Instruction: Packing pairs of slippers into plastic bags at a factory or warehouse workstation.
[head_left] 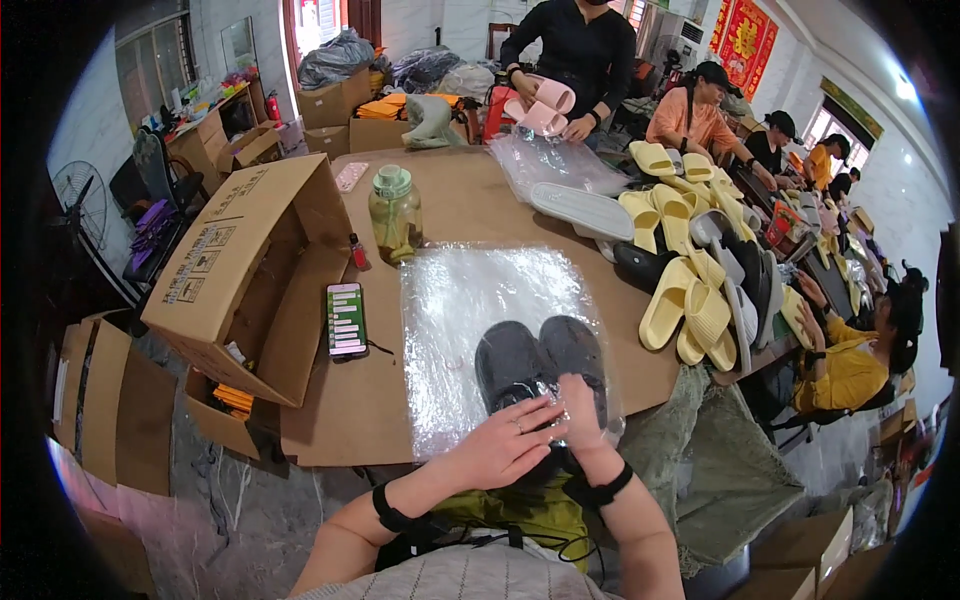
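Note:
A pair of black slippers (508, 352) lies side by side at the near edge of the table, toes pointing away from me. Under and around them spreads a clear plastic bag (455, 300), shiny with glare; whether the slippers are inside it or on top I cannot tell. My left hand (512, 440) rests across the near part of the slippers with its fingers stretched out. Beside it, my right hand (582, 412) is closed at the right slipper, with crinkled plastic at its fingers. The slippers' near ends are covered by my hands.
Left on the table stand an open cardboard box (235, 240), a phone (346, 320), a small red bottle (358, 252) and a green-lidded jar (395, 215). Yellow, grey and black slippers (690, 310) pile up at right. Across the table, a person (570, 50) holds pink slippers (546, 108).

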